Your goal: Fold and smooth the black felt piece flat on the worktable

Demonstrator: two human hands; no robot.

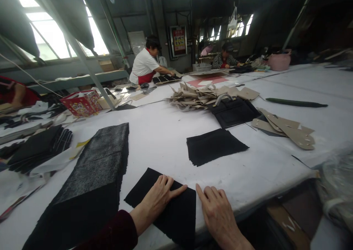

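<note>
My left hand rests on a black sheet of material at the table's front edge. Its thumb stretches to the right along the sheet, and its other fingers are bent a little, pressing on top. Just beyond the sheet's right corner is my right hand, index finger extended toward that corner and the other fingers loosely bent, holding nothing. Farther back lies a small stack of black pieces. To the left stretches a long pile of black material, its upper part greyish and fuzzy.
A black handbag, beige strips and beige flat pieces lie behind at right. A dark green long object is farther right. At left are folded dark stacks and a red bag. Other people work at the back.
</note>
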